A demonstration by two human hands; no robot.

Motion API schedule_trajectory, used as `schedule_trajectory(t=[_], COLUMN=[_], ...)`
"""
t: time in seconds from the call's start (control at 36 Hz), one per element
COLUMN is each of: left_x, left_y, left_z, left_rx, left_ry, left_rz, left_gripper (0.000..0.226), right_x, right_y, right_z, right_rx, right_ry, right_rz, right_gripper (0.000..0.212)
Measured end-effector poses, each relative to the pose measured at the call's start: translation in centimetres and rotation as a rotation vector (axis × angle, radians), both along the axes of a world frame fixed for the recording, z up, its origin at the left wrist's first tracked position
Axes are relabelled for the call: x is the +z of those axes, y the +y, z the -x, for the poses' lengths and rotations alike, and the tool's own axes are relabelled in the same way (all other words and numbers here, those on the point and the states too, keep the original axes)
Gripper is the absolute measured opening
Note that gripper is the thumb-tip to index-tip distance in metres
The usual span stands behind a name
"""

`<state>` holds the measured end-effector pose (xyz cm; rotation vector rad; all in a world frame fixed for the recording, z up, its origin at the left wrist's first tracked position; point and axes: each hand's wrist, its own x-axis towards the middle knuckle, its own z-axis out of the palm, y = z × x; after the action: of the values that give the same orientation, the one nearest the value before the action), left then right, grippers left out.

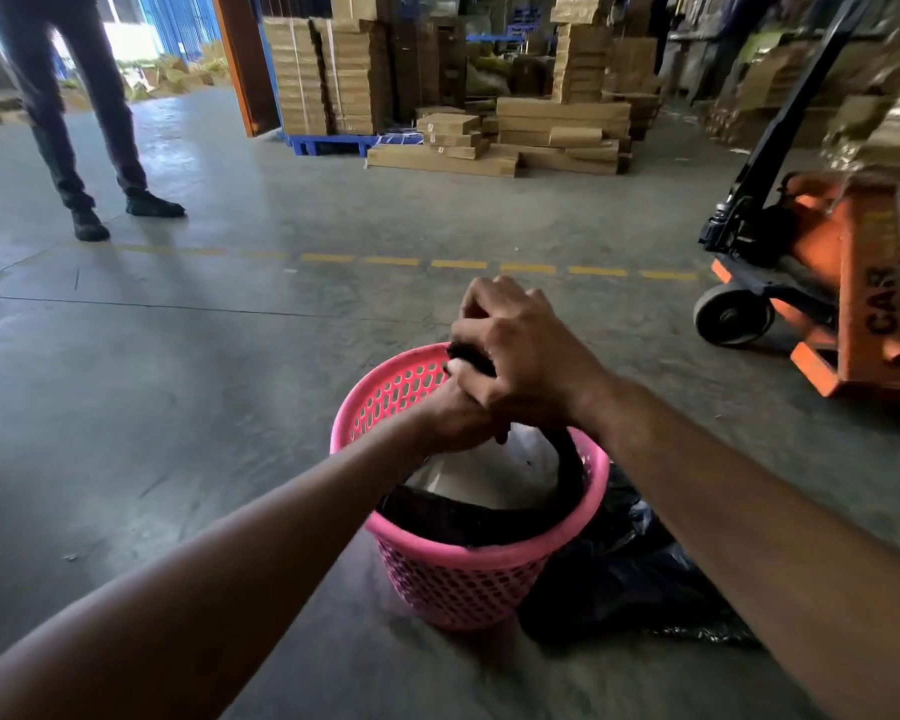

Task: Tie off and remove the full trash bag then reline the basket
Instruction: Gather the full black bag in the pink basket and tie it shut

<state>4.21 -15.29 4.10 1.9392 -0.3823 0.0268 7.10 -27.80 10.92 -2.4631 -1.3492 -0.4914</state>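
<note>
A pink perforated basket (453,579) stands on the concrete floor in front of me. A black trash bag (453,517) lines it, with white material (494,475) showing inside. Both hands are above the basket, gripping the bag's gathered black top. My right hand (520,356) is closed over the twisted bag neck, which pokes out between the fingers. My left hand (453,418) sits just below it, also closed on the bag. A second black bag (624,579) lies crumpled on the floor to the right of the basket.
An orange pallet jack (822,298) stands at the right. A person's legs (79,127) are at the far left. Stacked cardboard boxes (541,132) and a blue pallet (328,143) line the back. A dashed yellow line (458,264) crosses the floor.
</note>
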Motion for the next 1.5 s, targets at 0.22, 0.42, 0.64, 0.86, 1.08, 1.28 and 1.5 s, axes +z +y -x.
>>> schedule_trajectory(t=[0.22, 0.42, 0.64, 0.86, 1.08, 1.28, 1.5], left_x=[1.2, 1.4, 1.6, 1.3, 2.5, 0.4, -0.6], left_y=[2.0, 2.6, 4.3, 4.6, 3.6, 4.4, 4.5], left_z=[-0.6, -0.8, -1.2, -1.7, -0.5, 0.9, 1.2], left_rx=[0.114, 0.028, 0.003, 0.171, 0.227, 0.12, 0.05], left_ry=[0.231, 0.4, 0.512, 0.679, 0.086, -0.625, -0.658], left_rz=[0.368, 0.494, 0.57, 0.717, -0.135, -0.763, -0.716], left_gripper=[0.057, 0.055, 0.061, 0.055, 0.037, 0.017, 0.023], right_x=[-0.1, -3.6, -3.8, -5.2, -7.1, -3.9, -2.7], right_y=[-4.3, -2.6, -3.4, -3.8, -2.7, -1.6, -1.5], right_z=[-3.6, -2.9, -4.5, -2.0, -2.0, -4.3, -3.9], right_rx=[-0.069, -0.001, -0.116, 0.029, -0.095, -0.033, -0.027], right_ry=[0.369, 0.394, 0.346, 0.623, 0.685, 0.591, 0.531], right_rz=[-0.309, -0.551, -0.541, -0.31, -0.334, -0.441, -0.281], right_gripper=[0.024, 0.021, 0.009, 0.013, 0.006, 0.054, 0.036])
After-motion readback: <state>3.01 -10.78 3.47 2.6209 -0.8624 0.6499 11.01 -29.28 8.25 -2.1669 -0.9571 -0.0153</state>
